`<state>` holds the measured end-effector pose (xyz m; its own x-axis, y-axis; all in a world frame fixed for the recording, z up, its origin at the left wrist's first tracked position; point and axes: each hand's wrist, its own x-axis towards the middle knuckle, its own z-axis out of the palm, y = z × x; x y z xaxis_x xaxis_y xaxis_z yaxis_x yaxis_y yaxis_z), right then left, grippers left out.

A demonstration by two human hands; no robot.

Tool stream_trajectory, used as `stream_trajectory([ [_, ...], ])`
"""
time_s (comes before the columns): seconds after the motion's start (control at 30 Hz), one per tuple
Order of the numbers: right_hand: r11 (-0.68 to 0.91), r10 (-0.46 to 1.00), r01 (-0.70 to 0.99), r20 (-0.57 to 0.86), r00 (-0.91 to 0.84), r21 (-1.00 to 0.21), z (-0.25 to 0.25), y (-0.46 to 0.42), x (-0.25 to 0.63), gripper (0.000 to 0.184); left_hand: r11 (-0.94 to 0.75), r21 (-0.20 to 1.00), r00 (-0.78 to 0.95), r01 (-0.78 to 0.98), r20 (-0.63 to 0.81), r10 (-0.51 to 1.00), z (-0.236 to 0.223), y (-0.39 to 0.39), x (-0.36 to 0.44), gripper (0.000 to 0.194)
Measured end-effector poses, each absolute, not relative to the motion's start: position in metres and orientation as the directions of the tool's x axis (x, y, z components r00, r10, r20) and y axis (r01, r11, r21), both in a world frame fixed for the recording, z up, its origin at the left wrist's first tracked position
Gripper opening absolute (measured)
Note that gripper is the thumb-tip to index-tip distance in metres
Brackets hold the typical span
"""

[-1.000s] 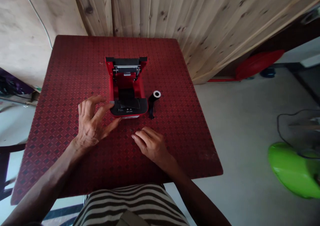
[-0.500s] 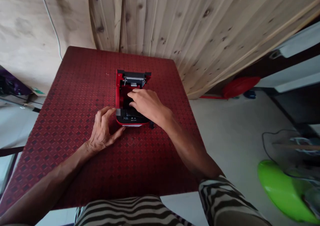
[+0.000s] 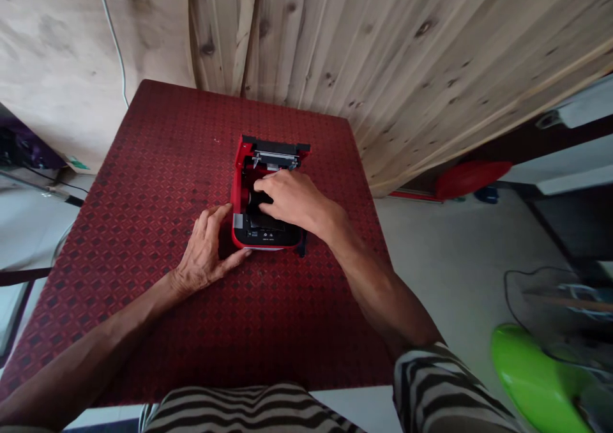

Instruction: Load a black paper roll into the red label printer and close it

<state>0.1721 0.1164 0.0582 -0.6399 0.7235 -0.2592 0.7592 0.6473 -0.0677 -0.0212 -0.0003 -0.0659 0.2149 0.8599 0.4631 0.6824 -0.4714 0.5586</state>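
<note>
While the left hand (image 3: 200,255), spread, seemingly steadies the red case (image 3: 238,187), the right hand (image 3: 302,202) reaches inside. Fingers bent at black roll (image 3: 261,198); whether pinching, cannot tell.

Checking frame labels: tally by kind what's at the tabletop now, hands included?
Hands: 2 (left hand, right hand)
Red-and-black device, lid open: 1
Black roll inside, partly covered: 1
Black piece by the device's right front corner: 1
Total: 5

Anything hidden behind the right hand isn't counted.
</note>
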Motion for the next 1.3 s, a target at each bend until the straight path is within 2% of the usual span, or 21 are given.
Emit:
stream_trajectory([
  [0.13,0.614,0.770,0.786,-0.163,-0.617,-0.073,0.059,0.110,0.177,0.026,-0.466,0.570,0.215,0.677,0.452,0.866,-0.066,0.000,-0.021,0.085],
  [0.23,0.597,0.791,0.788,-0.058,-0.610,-0.147,0.066,0.098,0.184,0.023,-0.462,0.572,0.213,0.678,0.449,0.868,-0.066,0.000,-0.021,0.085],
  [0.37,0.597,0.798,0.692,0.215,-0.562,-0.405,0.082,0.080,0.215,0.025,-0.477,0.566,0.220,0.673,0.462,0.859,-0.066,0.001,-0.022,0.088],
  [0.47,0.535,0.843,0.544,0.366,-0.394,-0.647,0.080,0.083,0.256,0.027,-0.486,0.550,0.232,0.679,0.468,0.853,-0.066,0.002,-0.024,0.089],
  [0.57,0.397,0.916,0.421,0.379,-0.130,-0.816,0.049,0.105,0.294,0.034,-0.500,0.533,0.247,0.682,0.476,0.844,-0.067,0.004,-0.025,0.090],
  [0.67,0.255,0.958,0.325,0.283,0.042,-0.911,-0.001,0.132,0.316,0.035,-0.509,0.530,0.252,0.678,0.483,0.839,-0.066,0.005,-0.026,0.090],
  [0.8,0.196,0.970,0.346,0.233,0.068,-0.918,-0.056,0.147,0.318,0.033,-0.513,0.518,0.252,0.685,0.491,0.834,-0.064,0.006,-0.025,0.090],
  [0.9,0.176,0.979,0.401,0.203,0.024,-0.899,-0.073,0.145,0.314,0.034,-0.506,0.517,0.251,0.690,0.485,0.838,-0.063,0.006,-0.024,0.090],
  [1.13,0.177,0.982,0.459,0.184,-0.029,-0.871,-0.074,0.144,0.313,0.041,-0.506,0.521,0.233,0.687,0.501,0.833,-0.063,0.006,-0.024,0.091],
  [1.23,0.130,0.986,0.501,0.163,0.022,-0.855,-0.065,0.128,0.320,0.057,-0.495,0.529,0.230,0.689,0.488,0.842,-0.064,0.006,-0.025,0.091],
  [1.3,0.100,0.982,0.531,0.168,0.081,-0.841,-0.056,0.106,0.327,0.055,-0.486,0.535,0.229,0.691,0.476,0.849,-0.065,0.006,-0.025,0.092],
])
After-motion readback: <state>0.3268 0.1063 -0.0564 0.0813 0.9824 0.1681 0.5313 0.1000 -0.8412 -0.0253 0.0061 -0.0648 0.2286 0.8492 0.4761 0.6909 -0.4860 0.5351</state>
